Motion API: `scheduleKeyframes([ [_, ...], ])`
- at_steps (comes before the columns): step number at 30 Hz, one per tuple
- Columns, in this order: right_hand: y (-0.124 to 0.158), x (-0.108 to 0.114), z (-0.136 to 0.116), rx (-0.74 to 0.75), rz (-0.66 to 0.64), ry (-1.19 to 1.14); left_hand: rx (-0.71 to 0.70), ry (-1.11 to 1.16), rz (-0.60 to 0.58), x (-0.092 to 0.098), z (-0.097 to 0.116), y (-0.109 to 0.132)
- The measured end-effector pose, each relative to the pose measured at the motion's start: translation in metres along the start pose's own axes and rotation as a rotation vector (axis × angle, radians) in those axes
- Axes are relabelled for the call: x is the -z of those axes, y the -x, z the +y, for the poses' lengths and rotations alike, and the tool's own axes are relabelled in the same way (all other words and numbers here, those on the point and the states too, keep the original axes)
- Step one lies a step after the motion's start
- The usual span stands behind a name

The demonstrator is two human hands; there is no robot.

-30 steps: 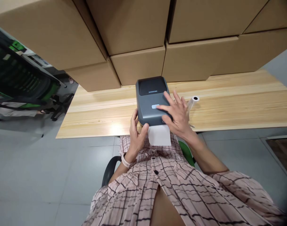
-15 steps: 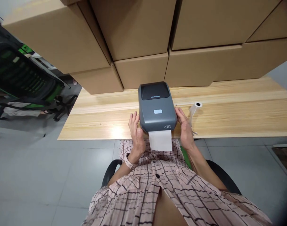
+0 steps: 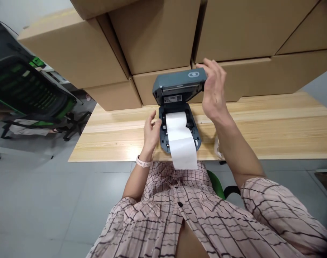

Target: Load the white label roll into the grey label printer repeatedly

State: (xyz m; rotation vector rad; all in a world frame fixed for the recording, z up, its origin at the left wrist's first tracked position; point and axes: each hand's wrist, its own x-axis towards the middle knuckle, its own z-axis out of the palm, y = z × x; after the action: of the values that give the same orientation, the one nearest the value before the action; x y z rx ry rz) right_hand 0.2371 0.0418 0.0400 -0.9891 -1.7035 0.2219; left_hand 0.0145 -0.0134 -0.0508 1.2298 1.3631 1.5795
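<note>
The label printer (image 3: 197, 133) stands on the wooden table with its hinged lid (image 3: 176, 79) swung up and tilted back. My right hand (image 3: 214, 89) is at the lid's right front corner, its fingers over the edge. Inside the printer sits a white label roll (image 3: 176, 120). Its paper strip (image 3: 184, 154) runs forward over the front and past the table edge. My left hand (image 3: 152, 132) is beside the printer's left wall, thumb and fingers apart, holding nothing. Whether it touches the wall I cannot tell.
Cardboard boxes (image 3: 163, 39) are stacked along the back of the wooden table (image 3: 112, 134). A piece of white paper (image 3: 217, 148) lies right of the printer, partly hidden by my right forearm. An office chair (image 3: 26, 89) stands at the left.
The printer's lid has gone from closed to raised, with my right hand moving up along with it. The label roll inside now shows. My left hand has moved slightly up and left.
</note>
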Motion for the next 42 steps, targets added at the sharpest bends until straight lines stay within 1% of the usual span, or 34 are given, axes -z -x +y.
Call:
scheduleKeyframes([
  [2,-0.023,-0.010,0.006,-0.039,-0.034,-0.088,0.099,-0.002,-0.090,0.000,-0.008,0.002],
  [4,-0.045,-0.018,0.013,-0.080,-0.051,-0.170,0.163,-0.041,-0.139,0.002,-0.010,0.003],
  [7,-0.073,-0.030,0.025,-0.127,-0.032,-0.214,0.214,-0.244,-0.158,0.006,-0.005,-0.003],
  [10,-0.093,-0.038,0.034,-0.155,-0.035,-0.165,0.258,-0.417,-0.233,0.008,0.002,-0.013],
  [12,-0.096,-0.040,0.033,-0.126,-0.056,-0.109,0.282,-0.466,-0.265,0.007,0.006,-0.015],
  [13,-0.093,-0.039,0.031,-0.087,-0.054,-0.074,0.283,-0.483,-0.275,0.006,0.007,-0.015],
  [15,-0.078,-0.036,0.021,0.031,-0.015,0.021,0.268,-0.513,-0.287,0.005,0.009,-0.014],
  [17,-0.054,-0.032,0.011,0.155,0.010,0.122,0.250,-0.562,-0.311,0.005,0.012,-0.013],
  [18,-0.042,-0.030,0.008,0.201,-0.035,0.163,0.240,-0.603,-0.331,0.005,0.015,-0.013],
  [19,-0.030,-0.029,0.005,0.230,-0.138,0.191,0.225,-0.656,-0.358,0.005,0.018,-0.014],
  [20,-0.020,-0.028,0.005,0.239,-0.292,0.201,0.202,-0.717,-0.392,0.006,0.022,-0.016],
  [21,-0.012,-0.028,0.006,0.228,-0.482,0.199,0.177,-0.778,-0.428,0.006,0.026,-0.017],
  [22,-0.007,-0.028,0.008,0.201,-0.680,0.195,0.153,-0.834,-0.461,0.007,0.029,-0.019],
  [23,-0.005,-0.029,0.011,0.158,-0.851,0.198,0.135,-0.876,-0.490,0.007,0.033,-0.021],
  [24,-0.005,-0.031,0.014,0.108,-0.980,0.213,0.125,-0.899,-0.510,0.008,0.035,-0.022],
  [25,-0.006,-0.034,0.017,0.062,-1.073,0.244,0.122,-0.902,-0.522,0.008,0.036,-0.023],
  [26,-0.008,-0.037,0.019,0.025,-1.131,0.287,0.121,-0.888,-0.529,0.008,0.037,-0.023],
  [28,-0.012,-0.045,0.021,-0.020,-1.192,0.368,0.113,-0.846,-0.535,0.009,0.036,-0.024],
  [31,-0.016,-0.056,0.019,-0.044,-1.218,0.409,0.100,-0.806,-0.550,0.009,0.032,-0.025],
  [33,-0.020,-0.056,0.018,-0.061,-1.218,0.369,0.102,-0.773,-0.544,0.009,0.030,-0.025],
  [35,-0.026,-0.047,0.016,-0.071,-1.247,0.233,0.108,-0.721,-0.528,0.010,0.028,-0.025],
  [37,-0.034,-0.027,0.015,-0.060,-1.270,0.020,0.111,-0.679,-0.511,0.010,0.026,-0.024],
  [38,-0.038,-0.013,0.015,-0.044,-1.256,-0.083,0.112,-0.667,-0.504,0.011,0.026,-0.023],
  [40,-0.045,0.019,0.016,-0.009,-1.164,-0.221,0.118,-0.657,-0.496,0.011,0.025,-0.022],
  [42,-0.046,0.054,0.020,-0.024,-1.035,-0.249,0.126,-0.655,-0.489,0.012,0.025,-0.021],
])
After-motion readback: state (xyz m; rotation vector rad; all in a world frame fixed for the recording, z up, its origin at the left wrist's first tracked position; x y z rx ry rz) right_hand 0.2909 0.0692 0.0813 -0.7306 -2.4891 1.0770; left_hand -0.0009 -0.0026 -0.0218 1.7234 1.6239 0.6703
